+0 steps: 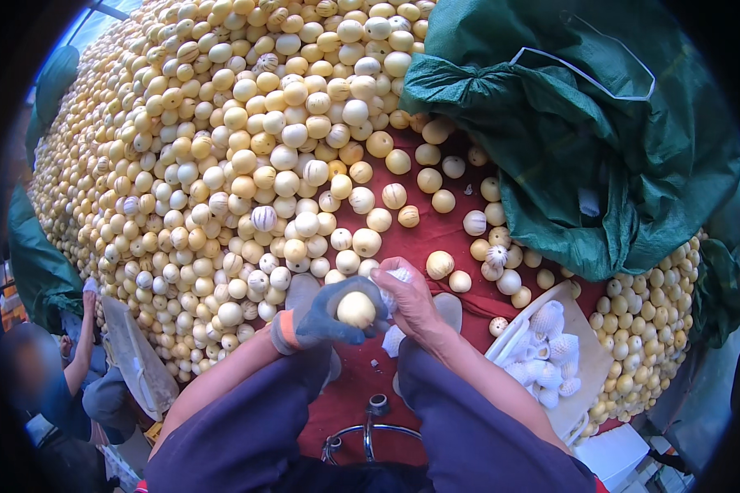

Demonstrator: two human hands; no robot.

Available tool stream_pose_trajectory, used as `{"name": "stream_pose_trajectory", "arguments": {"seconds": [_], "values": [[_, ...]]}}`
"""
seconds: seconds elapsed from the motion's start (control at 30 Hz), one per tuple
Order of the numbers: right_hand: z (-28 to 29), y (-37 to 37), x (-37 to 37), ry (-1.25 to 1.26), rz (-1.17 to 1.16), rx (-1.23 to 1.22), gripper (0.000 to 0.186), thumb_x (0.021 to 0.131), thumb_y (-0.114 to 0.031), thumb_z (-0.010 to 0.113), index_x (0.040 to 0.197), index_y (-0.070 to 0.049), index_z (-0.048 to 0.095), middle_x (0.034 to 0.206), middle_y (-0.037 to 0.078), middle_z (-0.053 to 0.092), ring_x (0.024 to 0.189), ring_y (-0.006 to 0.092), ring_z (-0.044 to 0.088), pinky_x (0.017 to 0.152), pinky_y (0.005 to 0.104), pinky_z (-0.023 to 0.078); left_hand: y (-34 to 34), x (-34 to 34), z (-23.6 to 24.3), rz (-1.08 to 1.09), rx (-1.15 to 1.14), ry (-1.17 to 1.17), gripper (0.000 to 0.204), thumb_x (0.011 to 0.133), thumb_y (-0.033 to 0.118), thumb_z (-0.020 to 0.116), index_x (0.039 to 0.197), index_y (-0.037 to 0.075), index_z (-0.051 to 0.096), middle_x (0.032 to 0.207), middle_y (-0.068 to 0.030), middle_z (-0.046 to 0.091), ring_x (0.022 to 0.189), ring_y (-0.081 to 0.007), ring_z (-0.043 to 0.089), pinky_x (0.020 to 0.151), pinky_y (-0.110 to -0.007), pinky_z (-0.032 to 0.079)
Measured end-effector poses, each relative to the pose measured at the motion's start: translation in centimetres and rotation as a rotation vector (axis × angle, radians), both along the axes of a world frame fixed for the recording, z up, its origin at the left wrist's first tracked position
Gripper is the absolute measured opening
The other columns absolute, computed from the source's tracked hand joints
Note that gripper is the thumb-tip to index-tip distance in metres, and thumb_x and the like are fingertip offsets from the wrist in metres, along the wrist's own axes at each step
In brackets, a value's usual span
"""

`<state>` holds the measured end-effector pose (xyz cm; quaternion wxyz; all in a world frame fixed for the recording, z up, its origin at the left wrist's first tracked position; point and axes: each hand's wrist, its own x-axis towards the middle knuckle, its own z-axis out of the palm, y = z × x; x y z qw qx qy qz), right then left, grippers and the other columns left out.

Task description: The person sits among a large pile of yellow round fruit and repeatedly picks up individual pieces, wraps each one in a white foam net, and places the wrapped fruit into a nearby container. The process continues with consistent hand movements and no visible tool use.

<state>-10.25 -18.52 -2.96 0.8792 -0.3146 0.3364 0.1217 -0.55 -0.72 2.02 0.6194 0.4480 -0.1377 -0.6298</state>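
Note:
My left hand [322, 315], in a grey-blue glove with an orange cuff, is closed around a pale yellow pepino melon [356, 310] in front of my knees. Right beside it, my bare right hand [413, 300] pinches a white foam net sleeve [392, 283] between thumb and fingers. The sleeve is apart from the top of the melon or just touching its side; I cannot tell which. Below my right hand a second piece of white foam net [393, 340] shows near my knee. Loose pepino melons [366, 241], some purple-striped, lie just beyond both hands.
A huge heap of melons [222, 164] fills the left and far side. At right stands a white basket [510, 341] of melons in foam nets [549, 349]. Green tarpaulin [567, 148] covers the far right, over red cloth [419, 234]. Another person [66, 382] sits at far left.

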Motion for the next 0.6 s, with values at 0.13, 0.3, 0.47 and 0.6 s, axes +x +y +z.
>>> {"name": "stream_pose_trajectory", "arguments": {"seconds": [0.13, 0.3, 0.47, 0.6], "values": [[-0.9, -1.5, -1.6, -0.137, 0.546, -1.035, 0.019, 0.085, -0.016, 0.069, 0.094, 0.0, 0.065, 0.088, 0.016, 0.069, 0.079, 0.0283, 0.071, 0.07, 0.0399, 0.056, 0.8, 0.2, -1.0, 0.308, 0.264, -0.126, 0.05, 0.072, 0.003, 0.075, 0.119, 0.006, 0.059, 0.101, -0.0047, 0.065, 0.089, -0.0149, 0.065, 0.082, -0.029, 0.055], [-2.5, 0.2, -4.3, -0.128, 0.975, -1.42, 0.021, 0.077, -0.02, 0.074, 0.086, -0.001, 0.07, 0.092, 0.021, 0.068, 0.083, 0.0371, 0.071, 0.072, 0.0482, 0.059, 3.1, 0.5, -3.4, 0.487, 0.12, 0.428, 0.034, 0.088, 0.026, 0.067, 0.114, 0.004, 0.064, 0.098, -0.0052, 0.066, 0.085, -0.0145, 0.065, 0.073, -0.028, 0.053], [-6.4, 1.6, -4.5, -0.235, 1.045, -1.524, 0.018, 0.083, -0.017, 0.069, 0.089, 0.0, 0.068, 0.089, 0.021, 0.067, 0.081, 0.037, 0.071, 0.068, 0.0495, 0.059, 2.7, -1.0, -4.5, 0.36, 0.361, 0.112, 0.051, 0.094, 0.033, 0.058, 0.132, -0.001, 0.061, 0.095, -0.0074, 0.066, 0.08, -0.0186, 0.066, 0.061, -0.029, 0.05], [-6.1, 2.0, -4.6, -0.245, 0.966, -1.485, 0.014, 0.084, -0.014, 0.066, 0.089, -0.001, 0.067, 0.087, 0.019, 0.067, 0.081, 0.0357, 0.07, 0.067, 0.0488, 0.058, 3.1, -1.1, -4.5, 0.319, 0.403, 0.155, 0.049, 0.092, 0.032, 0.061, 0.127, -0.003, 0.063, 0.099, -0.0117, 0.066, 0.079, -0.0188, 0.064, 0.064, -0.031, 0.052]]}}
